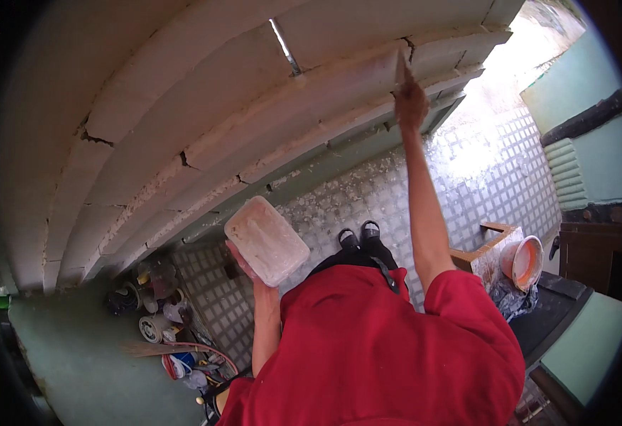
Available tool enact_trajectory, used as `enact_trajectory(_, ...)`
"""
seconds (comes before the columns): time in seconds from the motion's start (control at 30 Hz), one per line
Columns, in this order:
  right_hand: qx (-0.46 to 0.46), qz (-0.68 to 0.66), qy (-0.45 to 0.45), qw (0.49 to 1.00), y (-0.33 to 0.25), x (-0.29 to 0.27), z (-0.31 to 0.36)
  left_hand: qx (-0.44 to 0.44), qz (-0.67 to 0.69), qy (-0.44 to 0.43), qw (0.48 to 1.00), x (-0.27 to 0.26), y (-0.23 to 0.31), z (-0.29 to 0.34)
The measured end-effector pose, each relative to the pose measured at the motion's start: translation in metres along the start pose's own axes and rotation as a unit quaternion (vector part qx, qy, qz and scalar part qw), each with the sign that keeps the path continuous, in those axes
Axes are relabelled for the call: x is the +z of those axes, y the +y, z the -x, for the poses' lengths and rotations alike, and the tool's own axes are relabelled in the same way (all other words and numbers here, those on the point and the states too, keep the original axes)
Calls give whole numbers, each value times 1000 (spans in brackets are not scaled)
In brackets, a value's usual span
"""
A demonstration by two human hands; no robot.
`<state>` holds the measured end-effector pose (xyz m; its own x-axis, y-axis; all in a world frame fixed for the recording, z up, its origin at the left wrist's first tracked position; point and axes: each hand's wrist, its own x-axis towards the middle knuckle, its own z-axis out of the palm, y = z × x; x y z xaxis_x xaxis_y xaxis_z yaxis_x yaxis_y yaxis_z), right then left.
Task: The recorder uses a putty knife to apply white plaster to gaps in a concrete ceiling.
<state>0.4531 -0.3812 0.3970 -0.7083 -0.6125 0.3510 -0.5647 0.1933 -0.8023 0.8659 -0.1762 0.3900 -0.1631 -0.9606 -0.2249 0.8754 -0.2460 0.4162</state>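
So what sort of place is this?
Perhaps a home's porch or patio amid building work: a pale wall with open gaps, a tiled floor strewn with pale flecks, and a smeared bucket.

No readable text, label, number or sign is being shown, from upper left to lower right.

A plain red, short-sleeved shirt (389, 348), black trousers (334, 263) and dark, grey-banded footwear (370, 228) are worn. The left hand (242, 265) and right hand (411, 104) are bare.
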Motion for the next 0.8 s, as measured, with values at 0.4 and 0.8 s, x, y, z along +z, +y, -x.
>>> enact_trajectory(0.4, -99, -82, -131, 983, -78, 63, 135, 8, -4, 9, 1000, -7, 5, 9)
enact_trajectory(0.8, -11, -31, -6, 999, -54, 42, 74, 14, 45, -37, 998, 22, -9, 5)
